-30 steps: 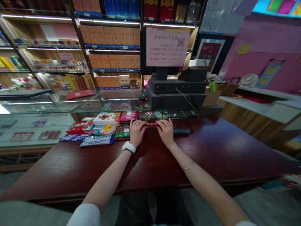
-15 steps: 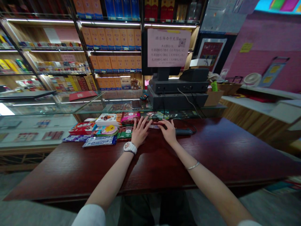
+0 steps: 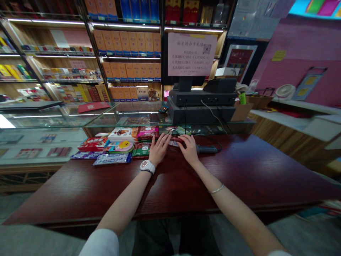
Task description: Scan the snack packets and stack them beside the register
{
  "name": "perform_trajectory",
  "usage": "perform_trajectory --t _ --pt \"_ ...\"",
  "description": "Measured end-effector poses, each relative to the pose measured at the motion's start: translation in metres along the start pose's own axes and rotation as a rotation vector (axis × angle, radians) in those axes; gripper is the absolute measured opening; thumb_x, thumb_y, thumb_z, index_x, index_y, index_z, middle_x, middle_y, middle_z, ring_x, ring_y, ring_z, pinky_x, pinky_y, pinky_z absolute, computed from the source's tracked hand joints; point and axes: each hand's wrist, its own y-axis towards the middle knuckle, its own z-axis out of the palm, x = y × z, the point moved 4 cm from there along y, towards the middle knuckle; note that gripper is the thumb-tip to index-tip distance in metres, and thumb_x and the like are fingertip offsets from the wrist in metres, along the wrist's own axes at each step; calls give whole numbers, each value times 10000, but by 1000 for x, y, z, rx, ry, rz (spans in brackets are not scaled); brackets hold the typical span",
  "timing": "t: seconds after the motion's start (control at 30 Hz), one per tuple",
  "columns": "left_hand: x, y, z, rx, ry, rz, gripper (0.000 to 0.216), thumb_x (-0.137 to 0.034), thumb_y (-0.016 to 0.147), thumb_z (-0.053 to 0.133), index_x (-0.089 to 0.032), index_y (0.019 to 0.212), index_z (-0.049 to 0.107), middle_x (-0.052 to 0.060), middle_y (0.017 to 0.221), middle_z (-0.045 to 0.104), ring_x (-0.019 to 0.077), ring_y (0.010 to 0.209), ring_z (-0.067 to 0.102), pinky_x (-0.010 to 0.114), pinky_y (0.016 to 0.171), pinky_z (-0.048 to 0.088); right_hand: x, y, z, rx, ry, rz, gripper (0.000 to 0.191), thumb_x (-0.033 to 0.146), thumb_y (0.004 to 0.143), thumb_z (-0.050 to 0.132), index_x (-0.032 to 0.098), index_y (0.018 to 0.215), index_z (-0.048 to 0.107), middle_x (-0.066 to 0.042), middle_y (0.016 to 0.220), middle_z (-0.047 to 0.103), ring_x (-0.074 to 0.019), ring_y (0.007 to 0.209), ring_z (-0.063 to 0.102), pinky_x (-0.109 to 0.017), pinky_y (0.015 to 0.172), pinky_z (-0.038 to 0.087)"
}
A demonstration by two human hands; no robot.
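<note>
Both my hands rest at the far side of the dark red wooden table [image 3: 239, 170]. My left hand [image 3: 158, 149], with a white watch on the wrist, lies flat with its fingers spread, its fingertips beside a small red packet [image 3: 176, 141]. My right hand [image 3: 189, 148], a thin bangle on its forearm, lies with its fingers stretched out over the right end of that packet. A dark handheld scanner [image 3: 207, 149] lies just right of my right hand.
Several snack packets [image 3: 117, 146] lie in rows left of my hands. Behind the table stands a glass counter [image 3: 128, 119] with a black till [image 3: 199, 105] and a pink notice [image 3: 190, 53]. Lit shelves of boxed goods [image 3: 125, 42] fill the back wall.
My left hand has let go of the red packet, spread its fingers and shifted slightly left. My right hand stays on the packet's right end.
</note>
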Motion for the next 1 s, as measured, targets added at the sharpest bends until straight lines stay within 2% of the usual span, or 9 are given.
perform_trajectory --t 0.1,0.2,0.3,0.4,0.6,0.7,0.87,1.0 --pt "-1 1 -2 14 -11 -20 654 -127 889 417 -202 1531 311 89 1503 472 240 1448 351 512 1250 15 7 -1 1 94 -131 -111 348 302 967 469 246 1283 603 -100 1335 603 -242 1278 519 -519 1173 266" --pt "-1 3 -5 19 -24 -49 667 -137 859 454 -193 1516 346 88 1502 473 245 1445 354 507 1250 8 13 -3 3 200 -269 -166 504 332 921 565 257 1414 490 -96 1475 487 -280 1397 387 -556 1200 180" --pt "0 3 -6 32 -45 -58 692 -156 825 498 -186 1504 367 90 1491 485 253 1437 365 498 1251 1 14 -4 6 292 -355 -183 730 364 841 678 241 1493 375 -102 1553 380 -322 1468 252 -595 1202 127" --pt "1 4 -6 48 -68 -54 729 -153 791 523 -183 1502 367 93 1486 489 256 1434 368 495 1252 0 13 -6 9 344 -375 -197 840 300 791 715 253 1524 308 -96 1575 332 -333 1497 168 -611 1200 121" --pt "2 4 -5 62 -117 -39 745 -188 760 583 -197 1481 395 110 1490 473 288 1425 369 533 1246 78 11 -10 13 319 -299 -193 807 73 759 560 272 1510 341 -91 1504 429 -300 1484 235 -579 1224 111" --pt "4 4 -6 59 -133 -46 686 -230 742 629 -217 1413 486 126 1486 463 315 1411 380 554 1233 135 9 -10 13 324 -251 -177 742 77 763 531 258 1471 407 -96 1471 462 -291 1474 265 -570 1230 106" --pt "5 4 -5 86 -155 -16 590 -237 730 648 -218 1314 567 134 1453 490 313 1386 410 565 1228 145 4 -10 11 351 -248 -154 718 97 729 580 250 1418 450 -93 1587 306 -313 1504 160 -601 1210 128" --pt "5 2 -2 105 -170 27 515 -222 718 639 -206 1232 609 135 1450 498 301 1388 414 551 1231 148 -5 -11 14 397 -216 -180 651 128 708 614 211 1344 504 -126 1550 365 -317 1494 198 -599 1205 135"
